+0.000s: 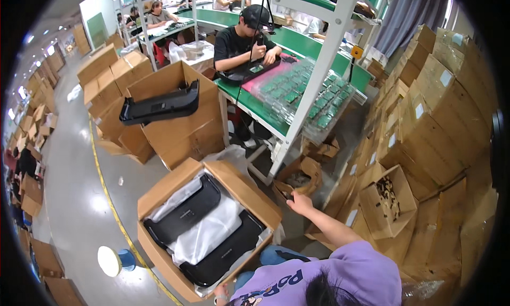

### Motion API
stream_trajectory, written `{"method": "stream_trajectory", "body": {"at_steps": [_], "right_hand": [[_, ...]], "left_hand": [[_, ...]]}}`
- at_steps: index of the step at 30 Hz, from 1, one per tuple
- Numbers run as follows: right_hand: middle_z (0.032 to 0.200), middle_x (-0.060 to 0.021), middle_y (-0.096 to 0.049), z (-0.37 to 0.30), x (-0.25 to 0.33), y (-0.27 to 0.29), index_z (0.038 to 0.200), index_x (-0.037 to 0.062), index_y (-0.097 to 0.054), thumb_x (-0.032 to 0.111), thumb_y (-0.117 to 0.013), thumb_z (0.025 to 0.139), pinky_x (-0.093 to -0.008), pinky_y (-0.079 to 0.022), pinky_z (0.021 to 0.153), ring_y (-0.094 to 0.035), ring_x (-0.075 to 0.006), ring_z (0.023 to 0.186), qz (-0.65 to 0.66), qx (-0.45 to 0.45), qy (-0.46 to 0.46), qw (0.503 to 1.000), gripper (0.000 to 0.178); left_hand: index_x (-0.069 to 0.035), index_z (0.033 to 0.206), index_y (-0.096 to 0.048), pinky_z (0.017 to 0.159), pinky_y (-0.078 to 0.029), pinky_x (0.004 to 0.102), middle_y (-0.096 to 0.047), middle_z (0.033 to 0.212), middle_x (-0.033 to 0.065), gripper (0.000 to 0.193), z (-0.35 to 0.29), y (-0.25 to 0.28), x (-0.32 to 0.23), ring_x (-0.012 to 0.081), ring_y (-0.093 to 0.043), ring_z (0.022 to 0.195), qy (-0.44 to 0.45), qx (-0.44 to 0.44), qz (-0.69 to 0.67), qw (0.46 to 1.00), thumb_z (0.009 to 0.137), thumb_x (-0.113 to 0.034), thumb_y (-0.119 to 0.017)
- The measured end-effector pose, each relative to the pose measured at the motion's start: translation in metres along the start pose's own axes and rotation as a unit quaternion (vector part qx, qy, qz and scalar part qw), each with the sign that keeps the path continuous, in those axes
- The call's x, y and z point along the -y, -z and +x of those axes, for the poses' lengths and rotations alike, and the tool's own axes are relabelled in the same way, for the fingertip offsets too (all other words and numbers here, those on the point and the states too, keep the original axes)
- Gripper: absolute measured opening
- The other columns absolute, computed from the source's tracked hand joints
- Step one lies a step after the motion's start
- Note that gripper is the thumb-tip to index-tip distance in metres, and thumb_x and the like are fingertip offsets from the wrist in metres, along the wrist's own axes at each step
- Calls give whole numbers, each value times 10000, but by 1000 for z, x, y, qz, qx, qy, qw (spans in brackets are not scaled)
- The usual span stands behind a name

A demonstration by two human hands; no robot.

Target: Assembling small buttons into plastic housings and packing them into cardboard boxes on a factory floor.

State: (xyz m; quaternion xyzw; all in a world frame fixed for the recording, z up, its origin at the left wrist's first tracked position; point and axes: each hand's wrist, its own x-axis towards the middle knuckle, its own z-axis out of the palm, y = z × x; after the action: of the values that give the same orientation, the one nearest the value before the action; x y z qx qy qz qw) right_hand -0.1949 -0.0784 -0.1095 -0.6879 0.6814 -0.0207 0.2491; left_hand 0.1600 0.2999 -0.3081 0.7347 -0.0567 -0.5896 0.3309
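Note:
An open cardboard box (159,186) stands in front of me. In it lie two long black plastic housings, one on the far left side (186,213) and one on the near right side (226,253), with white wrapping (207,229) between and around them. My right hand (300,203) reaches forward past the box's right side, fingers closed at a small dark thing I cannot make out, beside a smaller open carton (311,186). At the box's near edge is my left hand (221,291), with a band at the wrist; its fingers are mostly hidden.
Another black housing (162,105) rests across an open carton (186,138). A co-worker (241,45) works on a black housing at a green bench (271,112) holding trays of green circuit boards (308,90). Stacked cartons (425,114) rise at right; a stool (110,261) stands left.

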Motion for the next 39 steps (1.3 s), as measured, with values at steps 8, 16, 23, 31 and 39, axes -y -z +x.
{"method": "stream_trajectory", "body": {"at_steps": [8, 16, 23, 31, 39], "right_hand": [[973, -126, -560, 166, 52, 71, 951, 42, -550, 269, -658, 717, -405, -455, 711, -519, -283, 989, -196, -266, 284, 900, 343], [956, -68, -541, 324, 87, 137, 893, 78, -607, 111, -548, 773, -403, -437, 776, -500, -243, 997, -230, -381, 157, 882, 138], [957, -81, -536, 349, 75, 110, 898, 52, -609, 101, -536, 797, -371, -542, 687, -523, -247, 953, -188, -351, 147, 905, 133], [949, -94, -593, 335, 63, 131, 827, 90, -666, 194, -574, 789, -425, -517, 679, -563, -275, 965, -273, -283, 153, 907, 144], [878, -101, -577, 217, 80, 44, 805, 97, -644, 219, -624, 756, -406, -486, 722, -557, -296, 893, -98, -110, 397, 906, 133]], "left_hand": [[-20, 743, -646, 447, -395, 385, -543, 559, 103, 224, 14, -84, -24, 230, -512, 468, -213, -30, 177, 960, 775, -229, -573], [-31, 771, -645, 332, -255, 257, -460, 488, 4, 168, -29, -117, -98, 106, -375, 351, -65, -93, -131, 985, 817, -159, -546], [-5, 781, -697, 559, -428, 290, -589, 624, 30, 175, -43, -101, 17, 136, -528, 584, -140, -208, 65, 966, 750, -158, -617], [-49, 842, -692, 720, -483, 342, -680, 824, 124, 258, -44, -119, -68, 207, -634, 777, -57, -174, 170, 968, 765, -282, -614], [-21, 742, -666, 683, -472, 292, -659, 724, 88, 224, -57, -111, -110, 132, -600, 729, -134, -292, 66, 945, 829, -220, -610]]}}
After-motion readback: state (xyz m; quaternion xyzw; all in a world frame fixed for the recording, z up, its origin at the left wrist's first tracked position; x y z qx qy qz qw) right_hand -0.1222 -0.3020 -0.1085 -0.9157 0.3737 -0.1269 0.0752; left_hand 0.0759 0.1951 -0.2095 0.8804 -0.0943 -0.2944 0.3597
